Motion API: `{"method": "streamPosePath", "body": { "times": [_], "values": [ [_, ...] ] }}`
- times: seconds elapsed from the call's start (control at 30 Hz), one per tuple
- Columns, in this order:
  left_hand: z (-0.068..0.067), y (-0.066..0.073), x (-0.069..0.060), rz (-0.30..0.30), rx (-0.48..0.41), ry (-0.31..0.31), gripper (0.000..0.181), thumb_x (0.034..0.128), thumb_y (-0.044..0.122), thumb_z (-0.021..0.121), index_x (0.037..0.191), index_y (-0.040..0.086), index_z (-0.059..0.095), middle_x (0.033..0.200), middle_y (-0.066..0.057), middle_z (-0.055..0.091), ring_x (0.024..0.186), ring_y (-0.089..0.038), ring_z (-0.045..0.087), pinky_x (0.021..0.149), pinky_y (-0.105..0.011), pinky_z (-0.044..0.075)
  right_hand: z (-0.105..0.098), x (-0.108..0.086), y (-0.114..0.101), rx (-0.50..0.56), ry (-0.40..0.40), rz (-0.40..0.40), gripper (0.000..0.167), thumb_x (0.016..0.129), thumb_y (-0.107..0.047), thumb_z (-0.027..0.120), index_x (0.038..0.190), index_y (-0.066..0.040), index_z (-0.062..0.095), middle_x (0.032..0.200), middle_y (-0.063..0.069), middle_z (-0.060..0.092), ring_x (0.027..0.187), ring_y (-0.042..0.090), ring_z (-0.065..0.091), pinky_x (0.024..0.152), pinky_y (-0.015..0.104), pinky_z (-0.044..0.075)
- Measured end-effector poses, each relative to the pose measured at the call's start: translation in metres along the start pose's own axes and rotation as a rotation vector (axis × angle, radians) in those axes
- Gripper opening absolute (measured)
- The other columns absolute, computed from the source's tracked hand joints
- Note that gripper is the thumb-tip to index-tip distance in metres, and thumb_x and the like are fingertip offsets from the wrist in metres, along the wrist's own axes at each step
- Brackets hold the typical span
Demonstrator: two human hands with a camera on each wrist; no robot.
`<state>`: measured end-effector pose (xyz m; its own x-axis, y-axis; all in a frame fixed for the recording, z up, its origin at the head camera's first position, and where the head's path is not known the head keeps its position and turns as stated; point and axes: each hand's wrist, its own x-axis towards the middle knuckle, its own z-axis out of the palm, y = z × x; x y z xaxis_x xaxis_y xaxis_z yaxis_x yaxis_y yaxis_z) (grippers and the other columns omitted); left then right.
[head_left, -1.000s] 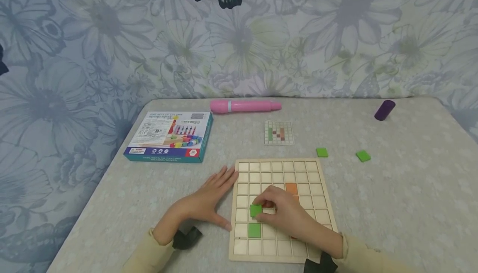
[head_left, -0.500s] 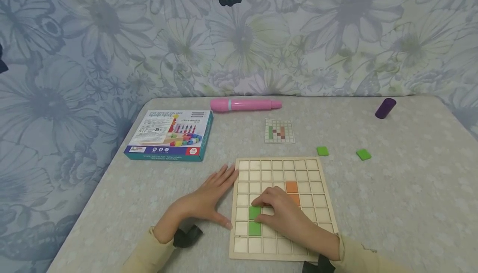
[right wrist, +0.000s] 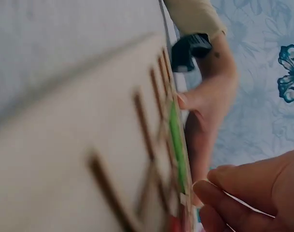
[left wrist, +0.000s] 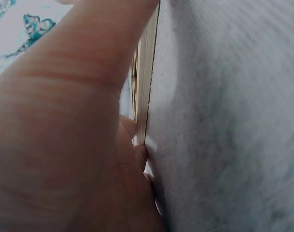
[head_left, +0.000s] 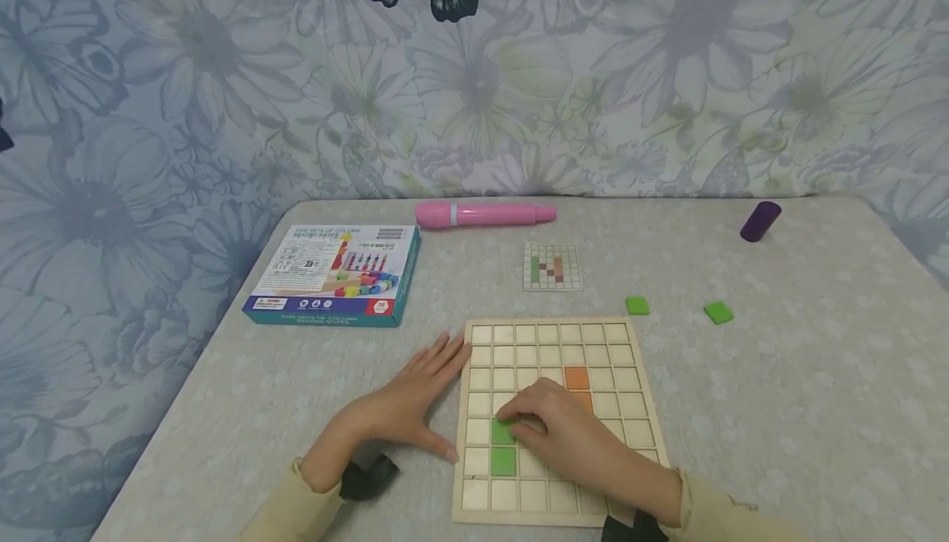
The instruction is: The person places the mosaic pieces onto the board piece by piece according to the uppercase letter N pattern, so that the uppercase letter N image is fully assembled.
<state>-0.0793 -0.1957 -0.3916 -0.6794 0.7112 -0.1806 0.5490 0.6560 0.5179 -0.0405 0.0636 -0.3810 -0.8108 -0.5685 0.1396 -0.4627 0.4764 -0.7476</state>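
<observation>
A wooden grid board [head_left: 544, 516] lies on the table. My right hand [head_left: 582, 443] is over it, thumb and index finger curled at the upper part of a green square tile [head_left: 501, 435], which lies in a cell. Directly below it is a second green tile [head_left: 503, 463]. Two orange tiles [head_left: 576, 377] show beyond the hand; the lower one is partly covered. My left hand [head_left: 404, 402] rests beside the board with fingers spread, fingertips and thumb at its left edge. In the left wrist view the board's side [left wrist: 147, 82] runs past the fingers.
Two loose green tiles, one nearer [head_left: 638, 306] and one farther right [head_left: 718, 312], lie behind the board. A small pattern card [head_left: 553, 267], a pink marker-shaped tube [head_left: 485, 215], a boxed game [head_left: 332, 275] and a purple cylinder [head_left: 760, 221] stand farther back.
The green tile, held over the board by my right hand a second ago, now lies in the cell above the other green tile. The left hand stays at the board's edge.
</observation>
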Motion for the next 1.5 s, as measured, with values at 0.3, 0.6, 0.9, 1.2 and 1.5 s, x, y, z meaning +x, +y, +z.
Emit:
{"method": "streamPosePath", "body": {
  "times": [0.3, 0.6, 0.9, 1.2, 1.5],
  "values": [
    [-0.002, 0.001, -0.004, 0.027, -0.024, 0.015, 0.122, 0.0655, 0.057, 0.077, 0.15, 0.003, 0.007, 0.154, -0.015, 0.0, 0.138, -0.034, -0.008, 0.107, -0.053, 0.002, -0.071, 0.004, 0.029, -0.051, 0.115, 0.067, 0.019, 0.087, -0.003, 0.065, 0.104, -0.009, 0.071, 0.097, -0.004, 0.067, 0.078, 0.01, 0.055, 0.063, 0.028, 0.045],
    [0.0, 0.0, -0.002, 0.035, -0.027, 0.014, 0.123, 0.0654, 0.056, 0.078, 0.15, 0.003, 0.006, 0.154, -0.015, -0.001, 0.138, -0.033, -0.008, 0.107, -0.053, 0.002, -0.125, 0.004, 0.1, -0.072, 0.283, 0.224, 0.024, 0.093, -0.008, 0.059, 0.114, 0.003, 0.064, 0.107, 0.018, 0.062, 0.082, 0.027, 0.055, 0.065, 0.034, 0.044],
    [0.003, -0.002, 0.0, 0.0, -0.019, -0.007, 0.125, 0.0646, 0.06, 0.076, 0.151, 0.008, 0.001, 0.155, -0.007, -0.007, 0.138, -0.025, -0.013, 0.108, -0.048, 0.0, -0.126, 0.005, 0.129, -0.128, 0.221, 0.288, 0.031, 0.086, -0.006, 0.067, 0.114, 0.006, 0.063, 0.103, 0.019, 0.057, 0.087, 0.028, 0.054, 0.074, 0.041, 0.043],
    [0.001, 0.0, -0.002, 0.016, -0.027, 0.011, 0.125, 0.0639, 0.058, 0.078, 0.15, 0.005, 0.004, 0.155, -0.011, -0.003, 0.139, -0.029, -0.01, 0.108, -0.05, 0.001, -0.122, 0.006, 0.131, -0.201, 0.241, 0.23, 0.029, 0.08, -0.004, 0.073, 0.107, 0.005, 0.066, 0.087, 0.01, 0.055, 0.076, 0.022, 0.05, 0.066, 0.039, 0.041],
    [0.001, 0.0, -0.002, 0.017, -0.02, 0.008, 0.123, 0.065, 0.057, 0.077, 0.15, 0.004, 0.005, 0.155, -0.013, -0.002, 0.138, -0.031, -0.01, 0.108, -0.052, 0.001, -0.12, 0.004, 0.136, -0.219, 0.269, 0.197, 0.025, 0.08, -0.003, 0.073, 0.105, 0.003, 0.067, 0.083, 0.006, 0.055, 0.073, 0.019, 0.049, 0.063, 0.036, 0.041]
  ]
}}
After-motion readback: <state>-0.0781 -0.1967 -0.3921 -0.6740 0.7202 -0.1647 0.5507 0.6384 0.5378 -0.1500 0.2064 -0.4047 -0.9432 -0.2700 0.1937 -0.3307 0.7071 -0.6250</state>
